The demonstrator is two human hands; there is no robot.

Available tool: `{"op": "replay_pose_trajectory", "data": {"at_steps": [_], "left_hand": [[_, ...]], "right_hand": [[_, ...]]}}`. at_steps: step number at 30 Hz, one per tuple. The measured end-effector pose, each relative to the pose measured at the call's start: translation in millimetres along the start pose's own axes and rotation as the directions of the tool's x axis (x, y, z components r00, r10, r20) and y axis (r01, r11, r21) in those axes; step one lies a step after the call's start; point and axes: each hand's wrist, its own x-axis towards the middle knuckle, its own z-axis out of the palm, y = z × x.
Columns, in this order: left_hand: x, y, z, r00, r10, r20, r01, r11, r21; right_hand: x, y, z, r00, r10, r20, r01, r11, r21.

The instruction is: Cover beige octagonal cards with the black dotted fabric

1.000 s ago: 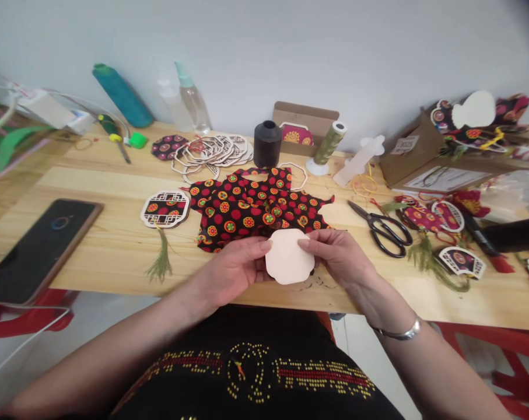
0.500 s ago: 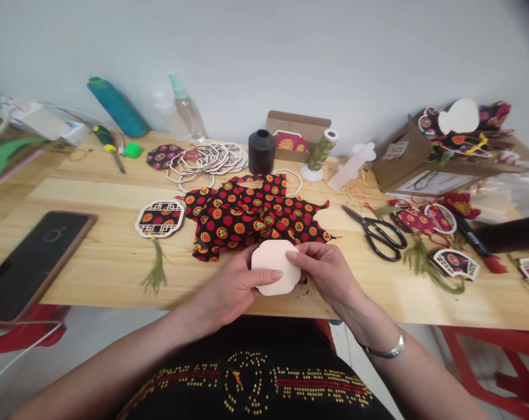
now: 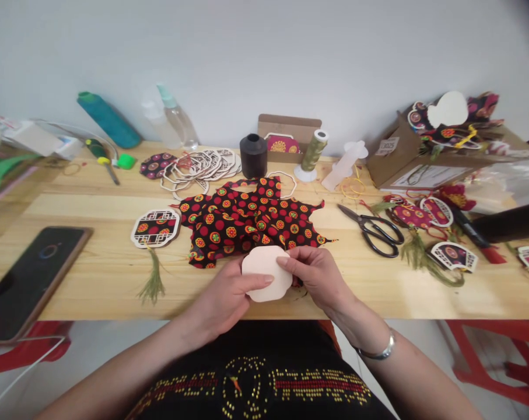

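Note:
Between my two hands is a pale, flat plaque (image 3: pixel 264 291) with notched corners, its plain face up. My left hand (image 3: pixel 231 289) grips its left side, thumb lying across the face. On the upper right edge, my right hand (image 3: pixel 314 271) pinches it between thumb and fingers. Just beyond lies a crumpled black cloth (image 3: pixel 229 224) with red and orange flower prints, and a bit of it shows beneath the plaque. A finished-looking ornament (image 3: pixel 156 227) with a lattice frame and green tassel rests to the left.
Black scissors (image 3: pixel 373 230) lie at right, near tasselled ornaments (image 3: pixel 454 256). Behind the cloth are lattice frames (image 3: pixel 216 163), a black thread cone (image 3: pixel 253 156) and a green thread spool (image 3: pixel 312 154). A phone (image 3: pixel 32 280) lies at left; a cardboard box (image 3: pixel 404 151) stands back right.
The view has shifted slightly, so the table items sit a little lower and further left. Both hands keep the same grip on the plaque.

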Motion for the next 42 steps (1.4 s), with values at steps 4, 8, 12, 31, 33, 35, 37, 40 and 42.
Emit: {"op": "replay_pose_trajectory", "data": {"at_steps": [4, 8, 12, 31, 33, 35, 37, 40, 42], "left_hand": [[0, -1, 0.1, 1.0, 0.005, -0.015, -0.005, 1.0, -0.007], [1, -1, 1.1, 1.0, 0.012, -0.022, -0.012, 1.0, -0.002], [3, 0, 1.2, 0.999, 0.014, -0.029, -0.013, 1.0, 0.018], [0, 8, -3.5, 0.997, -0.08, -0.002, 0.08, 0.997, 0.001], [4, 10, -2.3, 0.996, -0.092, 0.022, 0.092, 0.996, 0.004], [7, 12, -0.3, 0.994, -0.1, 0.043, 0.099, 0.995, 0.009], [9, 13, 1.7, 0.992, -0.111, 0.052, 0.111, 0.994, 0.009], [7, 13, 3.5, 0.988, -0.147, 0.054, 0.146, 0.989, 0.016], [3, 12, 3.6, 0.984, -0.169, 0.055, 0.167, 0.985, 0.037]], "right_hand": [[-1, 0, 1, 1.0, -0.011, -0.007, 0.011, 1.0, -0.019], [-1, 2, 3, 1.0, -0.008, -0.024, 0.008, 1.0, -0.012], [-1, -1, -1, 1.0, 0.006, -0.026, -0.008, 0.996, -0.087], [63, -40, -37, 0.822, -0.25, 0.511, 0.469, -0.212, -0.858], [63, -41, -51, 0.85, -0.302, 0.432, 0.371, -0.24, -0.897], [62, -44, -62, 0.868, -0.336, 0.365, 0.292, -0.248, -0.924], [59, -47, -67, 0.874, -0.375, 0.309, 0.235, -0.23, -0.944], [48, -52, -60, 0.82, -0.458, 0.343, 0.301, -0.164, -0.939], [41, -56, -47, 0.748, -0.456, 0.482, 0.481, -0.128, -0.867]]}}
